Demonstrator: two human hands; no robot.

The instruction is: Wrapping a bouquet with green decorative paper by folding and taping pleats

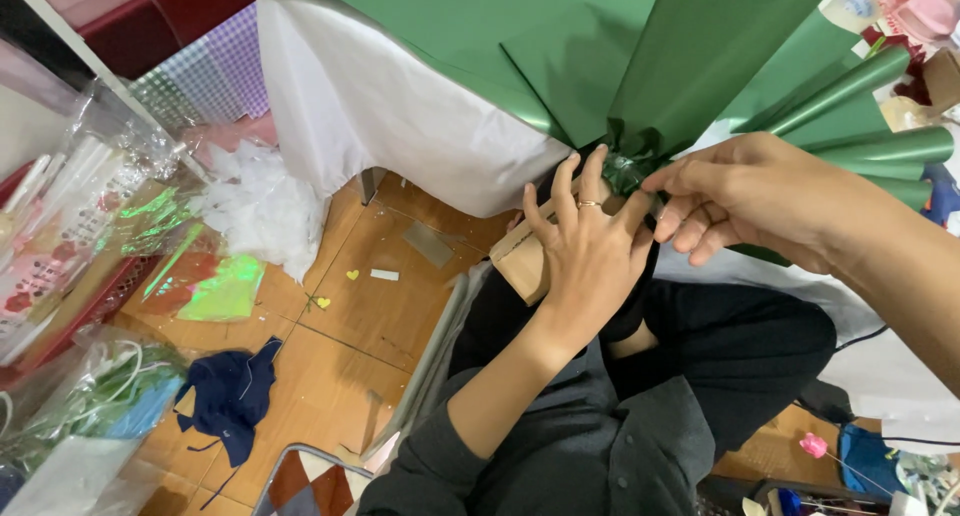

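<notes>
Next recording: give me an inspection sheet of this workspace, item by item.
Surface: white cloth-draped table, mostly covered.
Job's things: green wrapping paper gathered into a bunch at the table edge; brown box below it.
Clutter: navy cloth, iridescent film and paper scraps on the floor.
Hands: left hand and right hand pinch the paper's gathered neck.
Cables: nothing seen.
Surroundings: wooden floor, plastic-wrapped supplies at left.

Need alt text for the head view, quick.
Both hands pinch the gathered neck of green wrapping paper at a white-clothed table: left hand spread below, right hand gripping from the right. Dark trousers and a littered wooden floor lie beneath.
</notes>
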